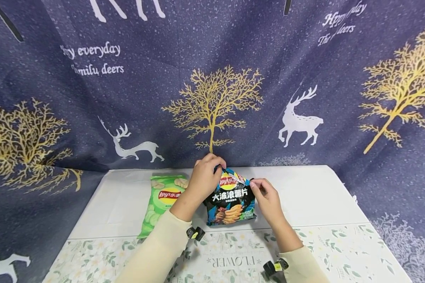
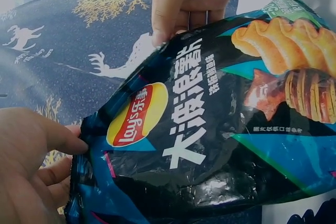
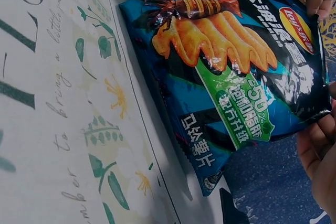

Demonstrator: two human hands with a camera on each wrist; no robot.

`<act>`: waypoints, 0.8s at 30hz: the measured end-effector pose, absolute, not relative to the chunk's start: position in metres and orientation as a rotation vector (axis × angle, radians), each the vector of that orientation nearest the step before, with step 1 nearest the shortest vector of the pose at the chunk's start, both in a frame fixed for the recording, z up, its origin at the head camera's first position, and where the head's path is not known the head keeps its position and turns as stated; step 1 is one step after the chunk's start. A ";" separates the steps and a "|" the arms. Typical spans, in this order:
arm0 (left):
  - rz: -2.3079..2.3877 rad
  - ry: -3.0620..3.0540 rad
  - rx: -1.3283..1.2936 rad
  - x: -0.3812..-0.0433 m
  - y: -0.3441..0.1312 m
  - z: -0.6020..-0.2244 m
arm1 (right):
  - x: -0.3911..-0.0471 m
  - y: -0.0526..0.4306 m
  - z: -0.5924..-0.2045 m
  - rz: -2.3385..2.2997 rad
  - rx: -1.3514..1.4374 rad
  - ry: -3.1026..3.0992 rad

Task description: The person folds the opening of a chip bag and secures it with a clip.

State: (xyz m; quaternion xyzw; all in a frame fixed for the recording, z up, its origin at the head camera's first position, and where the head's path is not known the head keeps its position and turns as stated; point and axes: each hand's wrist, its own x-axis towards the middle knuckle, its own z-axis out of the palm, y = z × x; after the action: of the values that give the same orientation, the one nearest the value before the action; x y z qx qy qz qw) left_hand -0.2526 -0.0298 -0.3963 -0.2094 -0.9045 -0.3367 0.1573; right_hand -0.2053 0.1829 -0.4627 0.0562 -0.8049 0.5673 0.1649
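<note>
A black and blue Lay's potato chip bag (image 1: 230, 198) stands front toward me at the middle of the table, its upper edge between my two hands. My left hand (image 1: 206, 176) pinches its top left corner; the left wrist view shows the thumb on the front and fingers behind the crimped seal (image 2: 79, 177). On the other side, my right hand (image 1: 268, 199) pinches the upper right edge, with fingers partly hidden behind the bag. The seal looks folded near the right. A green Lay's chip bag (image 1: 159, 200) lies to the left, partly covered by my left forearm.
The white table (image 1: 304, 196) has a flower-printed cloth (image 1: 326, 251) along its near side. Behind it hangs a dark blue curtain (image 1: 233, 47) with deer and golden trees. Black wrist cameras (image 1: 195, 233) sit on both sleeves.
</note>
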 end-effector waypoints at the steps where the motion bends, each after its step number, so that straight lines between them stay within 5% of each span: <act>1: -0.960 -2.589 -0.600 -0.252 -0.030 -0.396 | -0.205 0.183 -0.463 1.622 0.160 -2.291; 24: -0.824 -2.712 -0.559 -0.250 -0.027 -0.393 | -0.203 0.182 -0.461 1.529 0.193 -2.298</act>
State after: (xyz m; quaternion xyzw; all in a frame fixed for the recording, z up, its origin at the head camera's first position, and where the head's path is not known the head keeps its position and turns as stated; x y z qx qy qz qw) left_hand -0.2504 -0.0275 -0.3933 -0.1921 -0.9312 -0.2829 0.1261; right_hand -0.2033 0.1824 -0.4610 0.0685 -0.8160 0.5429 0.1863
